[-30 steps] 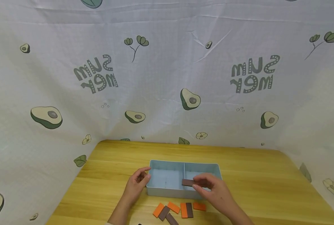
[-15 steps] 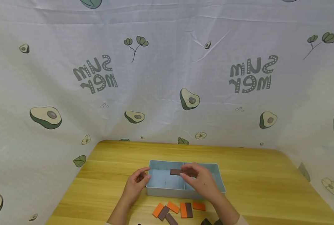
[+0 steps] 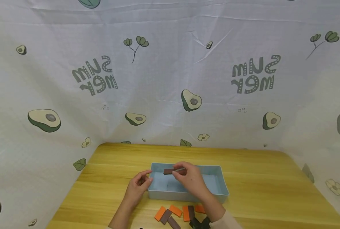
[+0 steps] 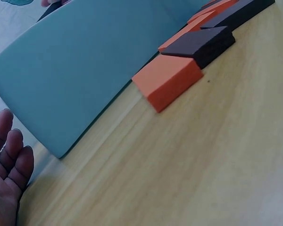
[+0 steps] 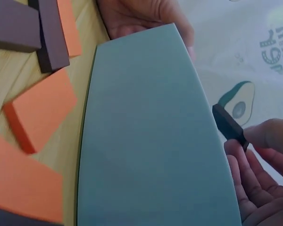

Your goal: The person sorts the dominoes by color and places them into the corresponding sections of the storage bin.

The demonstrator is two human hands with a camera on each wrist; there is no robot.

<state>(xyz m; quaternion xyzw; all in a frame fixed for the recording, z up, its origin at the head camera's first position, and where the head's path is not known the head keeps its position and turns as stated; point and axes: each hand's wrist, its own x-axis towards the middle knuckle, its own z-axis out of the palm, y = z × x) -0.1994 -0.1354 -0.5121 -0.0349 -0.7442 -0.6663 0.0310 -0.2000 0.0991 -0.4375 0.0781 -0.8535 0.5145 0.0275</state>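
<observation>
While my right hand (image 3: 191, 179) hangs over the blue box (image 3: 173, 195), thumb and fingertips pinch one end of a brown block (image 3: 168, 171), whose free end points left, above the box's left part. That forearm slants up and leftward across the near wall, out of a light sleeve (image 3: 225, 221), with a dark object (image 3: 200, 223) beside the wrist. My left hand (image 3: 138, 185) stands at the box's left end, thumb and forefinger spread towards the rim, the other fingers loosely bent and holding nothing; I cannot tell whether the fingertips touch. On the wooden desk (image 3: 112, 168), between my forearms, orange blocks (image 3: 160, 213) and other brown blocks (image 3: 174, 222) lie flat before the near wall.
</observation>
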